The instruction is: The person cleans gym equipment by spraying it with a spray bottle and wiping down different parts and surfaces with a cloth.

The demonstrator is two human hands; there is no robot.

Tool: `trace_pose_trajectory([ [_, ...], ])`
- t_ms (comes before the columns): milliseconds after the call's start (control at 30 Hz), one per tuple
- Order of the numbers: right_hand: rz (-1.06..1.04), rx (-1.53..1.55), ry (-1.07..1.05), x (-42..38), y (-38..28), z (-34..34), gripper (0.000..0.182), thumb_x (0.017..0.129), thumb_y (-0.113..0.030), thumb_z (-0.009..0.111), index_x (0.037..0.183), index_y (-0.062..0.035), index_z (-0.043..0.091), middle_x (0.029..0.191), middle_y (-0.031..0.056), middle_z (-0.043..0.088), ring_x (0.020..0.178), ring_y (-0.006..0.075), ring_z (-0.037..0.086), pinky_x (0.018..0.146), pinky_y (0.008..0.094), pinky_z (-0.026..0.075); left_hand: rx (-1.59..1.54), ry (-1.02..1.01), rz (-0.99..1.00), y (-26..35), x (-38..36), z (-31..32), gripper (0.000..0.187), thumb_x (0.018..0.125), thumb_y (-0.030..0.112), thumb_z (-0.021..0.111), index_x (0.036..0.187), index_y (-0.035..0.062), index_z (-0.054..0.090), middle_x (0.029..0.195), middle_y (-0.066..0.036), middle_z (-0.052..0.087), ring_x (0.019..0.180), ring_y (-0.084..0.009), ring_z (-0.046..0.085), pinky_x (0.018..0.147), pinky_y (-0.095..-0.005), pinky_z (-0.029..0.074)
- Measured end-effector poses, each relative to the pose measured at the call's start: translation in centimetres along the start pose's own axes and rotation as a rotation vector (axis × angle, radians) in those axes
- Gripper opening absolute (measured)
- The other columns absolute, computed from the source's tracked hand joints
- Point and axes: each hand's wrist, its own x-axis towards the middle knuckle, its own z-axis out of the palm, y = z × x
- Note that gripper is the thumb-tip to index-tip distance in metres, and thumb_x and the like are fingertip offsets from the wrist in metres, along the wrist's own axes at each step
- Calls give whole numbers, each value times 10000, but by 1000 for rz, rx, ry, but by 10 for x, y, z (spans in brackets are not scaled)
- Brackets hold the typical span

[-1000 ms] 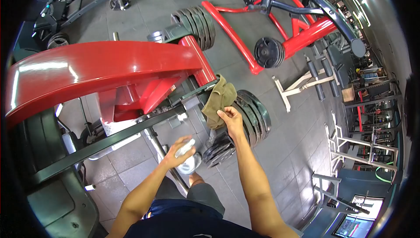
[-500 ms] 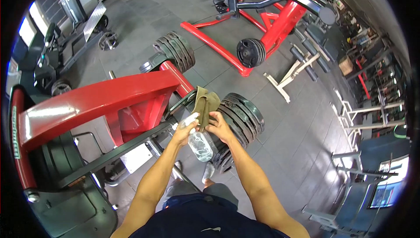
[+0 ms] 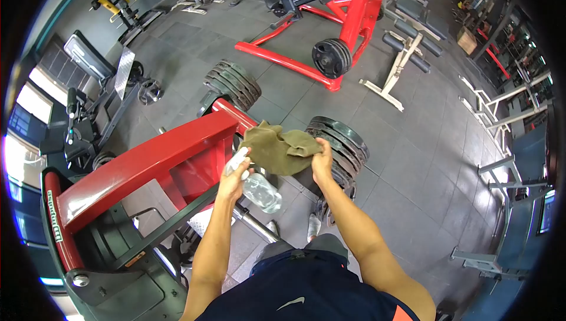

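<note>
An olive-green cloth (image 3: 278,151) is stretched out between my two hands, part of its upper side folded over. My right hand (image 3: 322,164) pinches the cloth's right end. My left hand (image 3: 232,180) is closed round the neck of a clear spray bottle (image 3: 262,193) with a white spray head, and the cloth's left end lies against its fingers. The bottle tilts, its body pointing down and right, with clear liquid visible inside. Behind the cloth is a red machine arm (image 3: 147,156), and a stack of dark weight plates (image 3: 339,144) stands just beyond my right hand.
Another plate stack (image 3: 232,84) sits on the machine's far side. A red frame (image 3: 289,64) carrying a weight plate (image 3: 331,58) stands ahead. To the right are a white-legged bench (image 3: 396,76) and pale racks (image 3: 501,112). Grey tiles cover the floor (image 3: 413,162).
The cloth, bunched and hanging before, is now spread wide between my hands. My right hand has moved right with its end. The view has shifted, showing more of the room's left side.
</note>
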Motion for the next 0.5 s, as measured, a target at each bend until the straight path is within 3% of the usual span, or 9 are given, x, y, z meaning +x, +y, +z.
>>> trace_pose_trajectory([
  [67, 212, 230, 168, 10, -1, -21, 222, 925, 40, 495, 1059, -38, 653, 1013, 57, 678, 948, 162, 617, 872, 300, 492, 84, 7, -12, 10, -9, 3, 440, 950, 108, 686, 1368, 41, 569, 1326, -29, 653, 965, -79, 616, 802, -272, 550],
  [100, 152, 68, 91, 11, -2, -36, 186, 953, -69, 524, 1059, -8, 664, 967, 102, 701, 909, 187, 630, 855, 325, 494, 126, 4, -19, 14, -14, 5, 434, 951, 110, 684, 1365, 39, 575, 1322, -35, 654, 960, -79, 616, 811, -273, 548],
  [200, 3, -410, -47, -8, -25, -60, 355, 980, -286, 550, 1134, 7, 676, 1020, 230, 716, 960, 344, 675, 874, 396, 499, 240, -123, -5, 2, -24, 4, 435, 940, 125, 704, 1348, 21, 594, 1312, -61, 654, 946, -87, 623, 852, -277, 547],
  [233, -61, -518, -95, -15, -37, -65, 412, 985, -344, 541, 1151, 8, 676, 1040, 261, 706, 985, 389, 672, 885, 418, 499, 233, -120, -3, -1, -31, 9, 389, 933, 171, 719, 1299, 53, 658, 1085, -1, 691, 868, -74, 595, 792, -247, 509],
  [267, -125, -627, -144, -20, -47, -69, 470, 990, -401, 532, 1168, 9, 676, 1060, 291, 696, 1010, 435, 669, 896, 440, 499, 194, -139, -31, -3, -35, 12, 391, 936, 156, 715, 1305, 45, 649, 1132, -15, 691, 885, -79, 603, 803, -253, 521],
  [400, -120, -663, -89, -41, -81, -65, 606, 1002, -532, 432, 1109, -6, 713, 1015, 305, 691, 1013, 492, 646, 908, 510, 497, 108, -233, -170, -12, -52, 23, 414, 945, 91, 695, 1340, 19, 596, 1298, -78, 658, 986, -110, 633, 871, -285, 559],
  [500, 44, -877, -400, -59, -114, -54, 602, 995, -541, 445, 1128, -14, 703, 987, 310, 690, 1003, 493, 648, 895, 510, 499, 121, -301, -161, -18, -67, 40, 385, 954, 92, 680, 1325, 12, 609, 1304, -81, 657, 1014, -119, 627, 896, -301, 554],
])
